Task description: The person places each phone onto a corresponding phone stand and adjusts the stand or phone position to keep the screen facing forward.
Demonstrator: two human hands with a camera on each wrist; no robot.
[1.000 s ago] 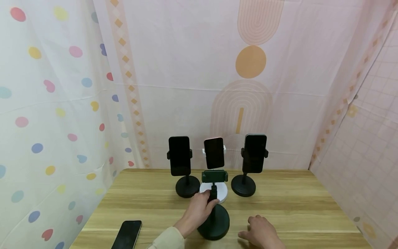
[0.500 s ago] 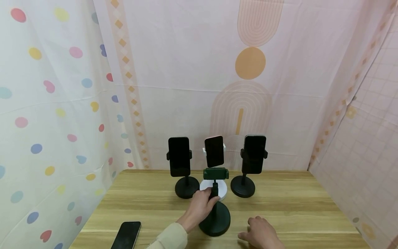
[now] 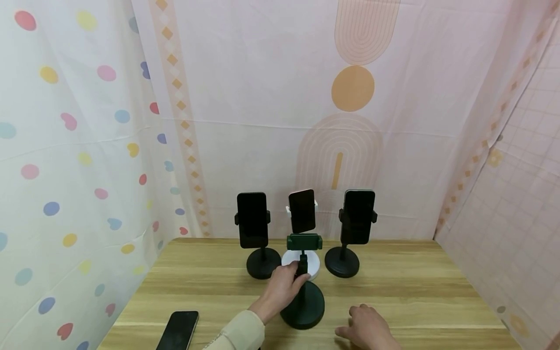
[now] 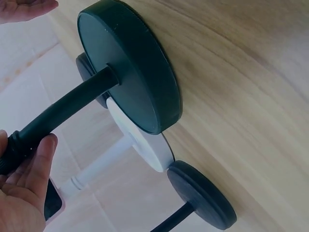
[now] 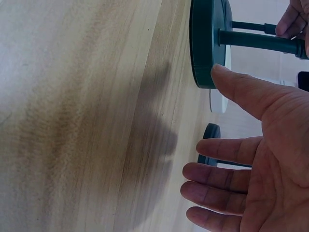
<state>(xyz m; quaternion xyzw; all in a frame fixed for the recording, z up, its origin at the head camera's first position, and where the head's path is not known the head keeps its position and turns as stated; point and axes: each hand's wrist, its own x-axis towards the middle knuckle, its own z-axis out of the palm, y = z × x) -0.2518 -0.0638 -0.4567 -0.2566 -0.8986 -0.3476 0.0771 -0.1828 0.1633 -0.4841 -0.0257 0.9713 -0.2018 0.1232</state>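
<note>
A dark green phone stand (image 3: 307, 312) stands upright near the middle of the table, its clamp holding no phone. My left hand (image 3: 280, 288) grips its stem below the clamp, with thumb and fingers round the stem in the left wrist view. To the right of the round base is my right hand (image 3: 368, 326), which holds nothing. In the right wrist view its fingers (image 5: 217, 193) are spread and slightly bent above the tabletop, casting a shadow. Just behind the green stand is a white phone stand (image 3: 313, 265) with a phone (image 3: 302, 211) in it, partly hidden.
Two black phone stands flank the white one, the left (image 3: 264, 263) and the right (image 3: 342, 262), each bearing an upright phone. Another phone (image 3: 178, 330) lies flat at the front left of the wooden table (image 3: 415, 287). Patterned curtains (image 3: 245, 121) hang behind and at the sides.
The green stand has shifted slightly away from me, closer to the white stand, and my left hand has moved with it. My right hand stays where it was.
</note>
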